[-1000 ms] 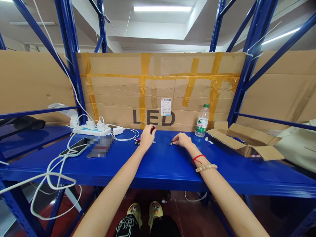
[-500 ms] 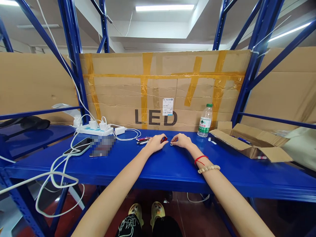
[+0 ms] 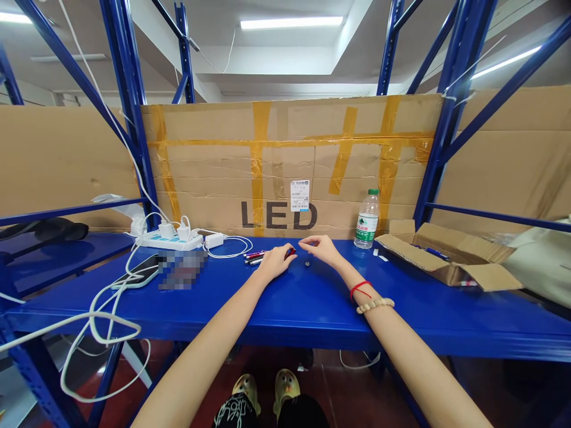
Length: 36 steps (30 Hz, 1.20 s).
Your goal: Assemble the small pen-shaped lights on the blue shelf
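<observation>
The left hand (image 3: 274,263) holds a small red thing (image 3: 291,252). The right hand (image 3: 323,250) is just beside it; I cannot tell if it pinches anything. A tiny bit (image 3: 307,263) lies on the blue table (image 3: 307,303) between the hands.

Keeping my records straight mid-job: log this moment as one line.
left hand: holding red object | right hand: near red object, hold unclear | small metallic piece: on blue shelf | pens: beside left hand
</observation>
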Each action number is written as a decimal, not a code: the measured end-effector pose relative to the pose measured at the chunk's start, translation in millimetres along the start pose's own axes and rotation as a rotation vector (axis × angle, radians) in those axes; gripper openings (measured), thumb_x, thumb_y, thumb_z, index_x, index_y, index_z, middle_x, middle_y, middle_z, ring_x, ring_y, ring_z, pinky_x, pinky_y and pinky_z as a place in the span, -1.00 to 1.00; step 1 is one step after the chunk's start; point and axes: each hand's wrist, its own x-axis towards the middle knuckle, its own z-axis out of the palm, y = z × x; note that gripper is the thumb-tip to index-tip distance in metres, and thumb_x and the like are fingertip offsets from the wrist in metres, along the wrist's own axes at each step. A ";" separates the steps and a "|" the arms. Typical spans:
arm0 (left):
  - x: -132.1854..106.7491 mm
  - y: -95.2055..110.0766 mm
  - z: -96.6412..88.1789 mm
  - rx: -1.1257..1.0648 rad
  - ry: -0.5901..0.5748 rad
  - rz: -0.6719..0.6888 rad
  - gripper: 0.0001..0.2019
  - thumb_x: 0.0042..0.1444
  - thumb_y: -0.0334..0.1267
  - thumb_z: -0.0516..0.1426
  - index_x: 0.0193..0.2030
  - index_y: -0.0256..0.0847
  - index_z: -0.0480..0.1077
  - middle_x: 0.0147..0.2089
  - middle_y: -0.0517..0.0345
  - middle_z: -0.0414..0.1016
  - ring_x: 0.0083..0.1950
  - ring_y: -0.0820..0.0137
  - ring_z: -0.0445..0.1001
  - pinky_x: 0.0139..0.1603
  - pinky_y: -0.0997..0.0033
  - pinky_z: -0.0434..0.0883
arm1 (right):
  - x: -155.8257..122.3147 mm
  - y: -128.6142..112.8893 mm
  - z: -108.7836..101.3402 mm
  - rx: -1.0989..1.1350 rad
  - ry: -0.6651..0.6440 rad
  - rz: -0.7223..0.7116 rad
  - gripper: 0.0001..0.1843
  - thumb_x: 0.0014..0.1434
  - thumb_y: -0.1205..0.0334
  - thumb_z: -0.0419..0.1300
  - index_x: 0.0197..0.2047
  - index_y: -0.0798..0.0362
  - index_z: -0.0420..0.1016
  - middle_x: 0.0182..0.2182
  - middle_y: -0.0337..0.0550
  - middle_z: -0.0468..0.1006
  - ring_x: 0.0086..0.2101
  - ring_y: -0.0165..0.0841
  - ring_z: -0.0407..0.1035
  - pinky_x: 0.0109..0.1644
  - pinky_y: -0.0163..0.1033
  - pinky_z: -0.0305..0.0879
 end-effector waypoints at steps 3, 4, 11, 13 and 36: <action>-0.3 0.2 -0.5 -0.007 0.001 -0.005 -0.77 0.17 -0.12 -0.06 -0.12 -0.10 0.29 -0.14 0.15 0.49 -0.12 0.30 0.45 -0.21 0.38 0.35 | 0.4 -4.1 2.3 0.201 -0.058 0.000 -0.67 -0.03 0.10 0.19 -0.29 0.19 0.56 -0.46 -0.08 0.56 -0.54 -0.46 0.33 -0.54 -0.41 0.22; -0.5 0.4 -0.6 -0.009 -0.001 -0.006 -0.78 0.17 -0.12 -0.06 -0.12 -0.09 0.29 -0.14 0.15 0.49 -0.11 0.30 0.45 -0.20 0.38 0.35 | 0.0 -5.1 2.7 0.231 -0.076 -0.004 -0.67 -0.04 0.11 0.19 -0.30 0.20 0.56 -0.47 -0.07 0.55 -0.56 -0.47 0.31 -0.57 -0.42 0.20; -0.9 1.9 -1.5 -0.014 -0.006 0.011 -0.77 0.19 -0.16 -0.10 -0.09 -0.09 0.27 -0.09 0.12 0.48 -0.06 0.27 0.43 -0.18 0.35 0.35 | -0.8 -3.4 2.9 0.205 -0.098 -0.104 -0.67 -0.09 0.08 0.22 -0.37 0.19 0.58 -0.50 -0.09 0.56 -0.55 -0.45 0.33 -0.53 -0.39 0.23; -0.9 2.4 -1.6 -0.014 -0.013 0.015 -0.77 0.19 -0.16 -0.10 -0.10 -0.09 0.28 -0.10 0.13 0.48 -0.06 0.27 0.43 -0.18 0.35 0.35 | 0.2 -1.1 3.6 0.182 -0.092 -0.145 -0.68 -0.10 0.09 0.23 -0.37 0.18 0.58 -0.50 -0.09 0.56 -0.53 -0.43 0.35 -0.51 -0.38 0.25; -0.3 2.3 -0.6 -0.006 0.010 -0.044 -0.77 0.18 -0.12 -0.08 -0.10 -0.07 0.28 -0.10 0.15 0.48 -0.06 0.27 0.43 -0.17 0.33 0.33 | -1.9 -4.2 0.0 -0.121 -0.046 0.020 -0.69 0.10 0.04 0.08 -0.28 0.05 0.53 -0.41 -0.20 0.57 -0.52 -0.47 0.40 -0.40 -0.38 0.29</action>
